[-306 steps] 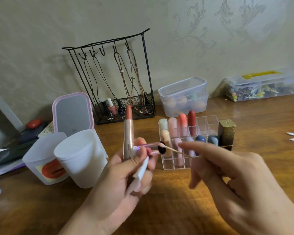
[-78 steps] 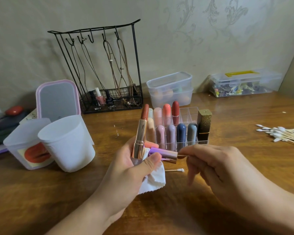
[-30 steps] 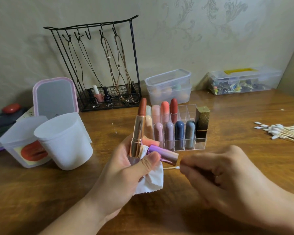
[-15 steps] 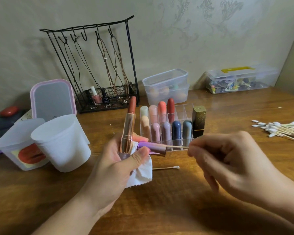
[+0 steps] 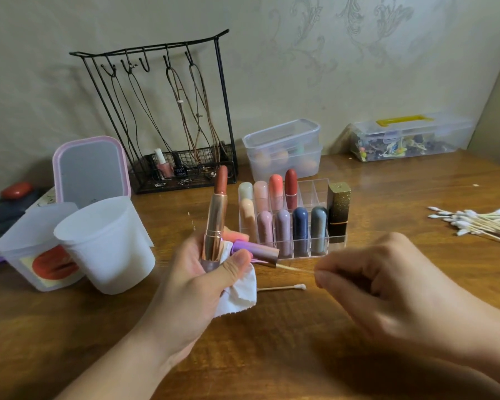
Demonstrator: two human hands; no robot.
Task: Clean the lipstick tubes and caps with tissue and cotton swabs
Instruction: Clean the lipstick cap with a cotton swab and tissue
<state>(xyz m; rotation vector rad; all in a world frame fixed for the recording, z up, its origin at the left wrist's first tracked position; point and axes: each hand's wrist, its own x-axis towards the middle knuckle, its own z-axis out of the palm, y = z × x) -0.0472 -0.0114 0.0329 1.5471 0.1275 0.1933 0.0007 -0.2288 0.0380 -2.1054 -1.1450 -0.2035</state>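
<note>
Pinched in my right hand [image 5: 387, 287] is a thin wooden cotton swab [image 5: 295, 268], its far tip inside the shiny purple lipstick cap [image 5: 256, 253] that my left hand [image 5: 197, 284] holds sideways, mouth facing right, with the rose-gold lipstick tube [image 5: 215, 223] and white tissue [image 5: 238, 295].

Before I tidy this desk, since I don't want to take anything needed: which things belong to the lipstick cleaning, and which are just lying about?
In use:
left hand gripping open lipstick, purple cap, tissue
right hand pinching cotton swab into the cap
swab pile
lipstick organizer

Lying about:
jewelry rack
mirror
white cups
storage boxes
</note>
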